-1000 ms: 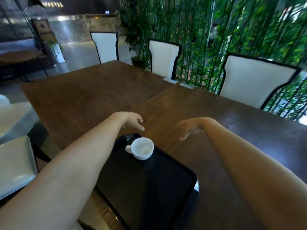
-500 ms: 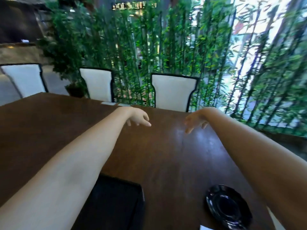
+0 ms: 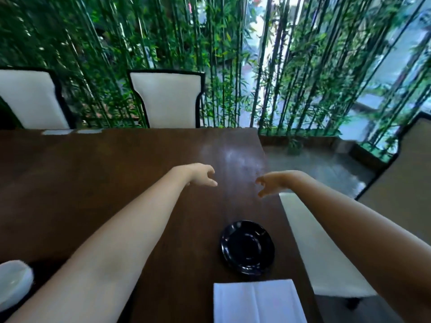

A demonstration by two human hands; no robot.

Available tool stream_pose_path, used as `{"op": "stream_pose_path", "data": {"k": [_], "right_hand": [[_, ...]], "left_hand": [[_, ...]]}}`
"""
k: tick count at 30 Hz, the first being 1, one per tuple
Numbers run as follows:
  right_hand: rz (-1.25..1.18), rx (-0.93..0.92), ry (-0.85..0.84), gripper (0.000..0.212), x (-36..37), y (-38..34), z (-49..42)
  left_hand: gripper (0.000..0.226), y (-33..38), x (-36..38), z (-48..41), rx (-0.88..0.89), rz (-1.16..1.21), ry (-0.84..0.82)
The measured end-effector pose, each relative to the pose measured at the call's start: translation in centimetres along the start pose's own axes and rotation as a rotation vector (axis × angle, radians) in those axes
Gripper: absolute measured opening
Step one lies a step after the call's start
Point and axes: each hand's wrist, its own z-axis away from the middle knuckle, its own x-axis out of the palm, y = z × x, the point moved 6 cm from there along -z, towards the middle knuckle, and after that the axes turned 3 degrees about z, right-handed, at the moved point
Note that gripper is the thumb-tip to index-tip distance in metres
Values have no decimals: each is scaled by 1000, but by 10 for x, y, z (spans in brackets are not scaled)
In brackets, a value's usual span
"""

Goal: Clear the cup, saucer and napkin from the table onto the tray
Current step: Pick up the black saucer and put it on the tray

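Saucer (image 3: 247, 247) sits nearer you than both hands, on bench (image 3: 116, 164); your right hand (image 3: 271, 184) closer, fingers loosely spread, empty; left hand (image 3: 201, 174) too.

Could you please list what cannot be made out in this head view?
- Cup: cut off by the left edge and the left forearm; the tray under it is barely visible.
- Napkin: near end cut off by the bottom edge.
- Saucer: glossy black, surface detail blurred.
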Motion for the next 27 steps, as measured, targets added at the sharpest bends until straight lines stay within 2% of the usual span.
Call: {"op": "stream_pose_path", "data": {"k": [7, 13, 17, 20, 24, 27], "right_hand": [[-116, -4, 131, 68, 96, 21, -22], [-290, -52, 216, 66, 160, 18, -21], [-370, -105, 264, 77, 187, 13, -11], [-553, -134, 272, 84, 197, 13, -7], [-702, -141, 293, 83, 200, 17, -9], [-755, -145, 312, 81, 200, 21, -10]], "left_hand": [[60, 6, 105, -23, 31, 107, 87], [63, 3, 181, -18, -21, 185, 120], [64, 6, 207, -14, -10, 240, 249], [64, 4, 216, -12, -27, 366, 306], [62, 2, 219, -11, -41, 578, 346], [62, 2, 217, -10, -42, 625, 366]]}}
